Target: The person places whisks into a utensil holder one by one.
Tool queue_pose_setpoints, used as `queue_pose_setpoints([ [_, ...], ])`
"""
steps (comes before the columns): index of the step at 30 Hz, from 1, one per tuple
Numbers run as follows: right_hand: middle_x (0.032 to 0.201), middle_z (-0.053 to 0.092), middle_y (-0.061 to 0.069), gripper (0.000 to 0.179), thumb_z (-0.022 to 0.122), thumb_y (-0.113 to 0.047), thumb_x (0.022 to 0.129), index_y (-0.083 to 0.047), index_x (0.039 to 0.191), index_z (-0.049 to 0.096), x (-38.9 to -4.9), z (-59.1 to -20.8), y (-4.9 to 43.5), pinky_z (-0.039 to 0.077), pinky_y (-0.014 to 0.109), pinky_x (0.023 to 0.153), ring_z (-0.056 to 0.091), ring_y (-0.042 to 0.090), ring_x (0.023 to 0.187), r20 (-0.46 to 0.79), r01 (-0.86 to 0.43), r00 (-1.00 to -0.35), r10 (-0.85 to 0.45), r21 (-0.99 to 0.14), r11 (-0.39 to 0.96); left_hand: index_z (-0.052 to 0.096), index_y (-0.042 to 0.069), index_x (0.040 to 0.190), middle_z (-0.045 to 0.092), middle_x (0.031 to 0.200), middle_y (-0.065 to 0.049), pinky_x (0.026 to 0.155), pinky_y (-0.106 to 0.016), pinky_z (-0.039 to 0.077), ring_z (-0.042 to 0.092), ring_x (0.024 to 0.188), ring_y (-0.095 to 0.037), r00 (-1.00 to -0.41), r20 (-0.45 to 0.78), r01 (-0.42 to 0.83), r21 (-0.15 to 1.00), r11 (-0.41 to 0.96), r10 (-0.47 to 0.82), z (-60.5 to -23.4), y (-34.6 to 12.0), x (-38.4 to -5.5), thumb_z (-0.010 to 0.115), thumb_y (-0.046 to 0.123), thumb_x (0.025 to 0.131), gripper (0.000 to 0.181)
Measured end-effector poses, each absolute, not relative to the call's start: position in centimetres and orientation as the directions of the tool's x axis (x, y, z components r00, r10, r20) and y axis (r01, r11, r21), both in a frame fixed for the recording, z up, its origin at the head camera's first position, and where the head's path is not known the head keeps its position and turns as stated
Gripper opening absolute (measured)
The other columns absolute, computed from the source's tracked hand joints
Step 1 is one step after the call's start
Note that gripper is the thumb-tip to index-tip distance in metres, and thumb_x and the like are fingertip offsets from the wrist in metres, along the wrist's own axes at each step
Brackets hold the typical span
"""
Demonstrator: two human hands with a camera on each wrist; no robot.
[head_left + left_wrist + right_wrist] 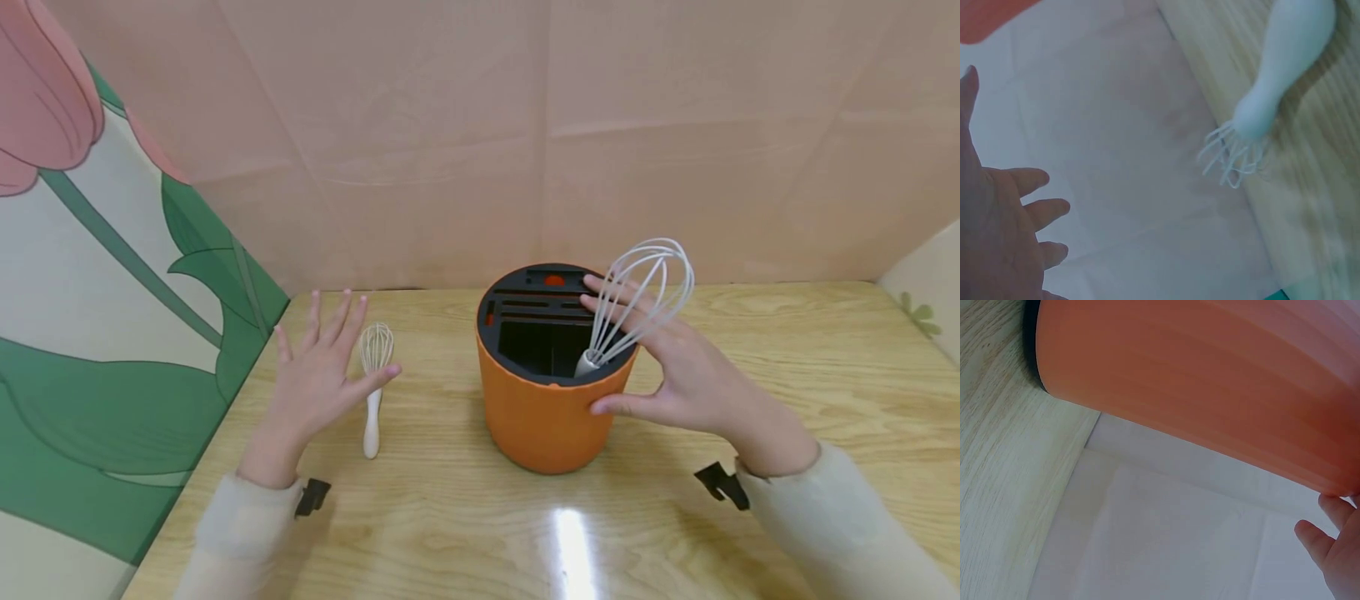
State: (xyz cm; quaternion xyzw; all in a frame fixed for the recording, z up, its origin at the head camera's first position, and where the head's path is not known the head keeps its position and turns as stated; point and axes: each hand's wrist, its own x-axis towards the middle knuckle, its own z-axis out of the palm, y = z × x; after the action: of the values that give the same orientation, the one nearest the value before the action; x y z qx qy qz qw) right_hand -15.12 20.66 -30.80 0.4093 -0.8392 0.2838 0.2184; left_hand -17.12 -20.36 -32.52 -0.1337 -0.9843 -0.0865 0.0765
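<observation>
An orange utensil holder (551,425) with a black slotted top (517,312) stands upright on the table. A large wire whisk (652,283) with a pale handle leans to the right out of its front opening, its handle mostly hidden inside. My right hand (675,379) is at the holder's right side, thumb by the front wall and fingers spread behind the whisk wires, near the rim. A smaller whisk (372,400) with a white handle lies on the table. Just left of it, my left hand (318,379) hovers with fingers spread wide, holding nothing.
The light wooden table (442,517) ends at a pinkish cloth backdrop (420,167) behind the holder. A panel with a tulip print (112,400) borders the left side. A dark wrist mount (722,485) sticks out from the right sleeve.
</observation>
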Motion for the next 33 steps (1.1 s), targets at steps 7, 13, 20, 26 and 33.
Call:
queue_pose_setpoints([
  [7, 0.158, 0.038, 0.011, 0.099, 0.079, -0.062, 0.072, -0.01, 0.149, 0.044, -15.1, -30.9, 20.7, 0.018, 0.019, 0.12, 0.026, 0.022, 0.152, 0.6, -0.813, -0.568, -0.564, -0.303, 0.496, 0.004, 0.026, 0.161, 0.003, 0.168, -0.002, 0.108, -0.08, -0.007, -0.017, 0.153, -0.031, -0.966, 0.146, 0.234, 0.149, 0.961, 0.213, -34.0, -21.2, -17.7, 0.045, 0.079, 0.087, 0.099],
  [13, 0.159, 0.038, 0.01, 0.1, 0.079, -0.062, 0.072, -0.01, 0.149, 0.044, -15.1, -31.0, 20.7, 0.019, 0.018, 0.12, 0.025, 0.02, 0.152, 0.597, -0.812, -0.569, -0.566, -0.3, 0.5, 0.005, 0.025, 0.161, 0.008, 0.168, -0.006, 0.11, -0.08, 0.0, -0.015, 0.154, -0.034, -0.973, 0.119, 0.214, 0.161, 0.964, 0.196, -35.4, -21.6, -17.8, 0.046, 0.078, 0.087, 0.1],
  [20, 0.159, 0.037, 0.01, 0.099, 0.08, -0.061, 0.072, -0.01, 0.15, 0.043, -15.1, -30.9, 20.7, 0.018, 0.018, 0.12, 0.024, 0.02, 0.152, 0.59, -0.809, -0.575, -0.567, -0.307, 0.502, 0.007, 0.022, 0.161, 0.007, 0.168, -0.007, 0.111, -0.079, 0.003, -0.014, 0.154, -0.035, -0.981, 0.071, 0.189, 0.168, 0.967, 0.18, -36.8, -22.0, -17.9, 0.043, 0.078, 0.088, 0.099],
  [26, 0.16, 0.036, 0.01, 0.1, 0.08, -0.061, 0.073, -0.01, 0.15, 0.042, -15.1, -30.9, 20.7, 0.018, 0.018, 0.12, 0.023, 0.02, 0.153, 0.586, -0.805, -0.581, -0.565, -0.309, 0.507, 0.009, 0.018, 0.161, 0.014, 0.167, -0.013, 0.112, -0.078, 0.004, -0.013, 0.153, -0.038, -0.987, 0.027, 0.161, 0.142, 0.977, 0.159, -38.1, -22.3, -18.2, 0.043, 0.081, 0.087, 0.102],
  [33, 0.159, 0.036, 0.009, 0.099, 0.079, -0.061, 0.073, -0.011, 0.15, 0.043, -15.2, -30.9, 20.7, 0.019, 0.02, 0.12, 0.023, 0.021, 0.153, 0.59, -0.807, -0.579, -0.563, -0.312, 0.502, 0.02, 0.009, 0.159, 0.023, 0.163, -0.019, 0.112, -0.077, 0.012, -0.002, 0.152, -0.047, -0.987, -0.015, 0.156, 0.143, 0.977, 0.16, -38.9, -22.7, -18.6, 0.044, 0.079, 0.088, 0.102],
])
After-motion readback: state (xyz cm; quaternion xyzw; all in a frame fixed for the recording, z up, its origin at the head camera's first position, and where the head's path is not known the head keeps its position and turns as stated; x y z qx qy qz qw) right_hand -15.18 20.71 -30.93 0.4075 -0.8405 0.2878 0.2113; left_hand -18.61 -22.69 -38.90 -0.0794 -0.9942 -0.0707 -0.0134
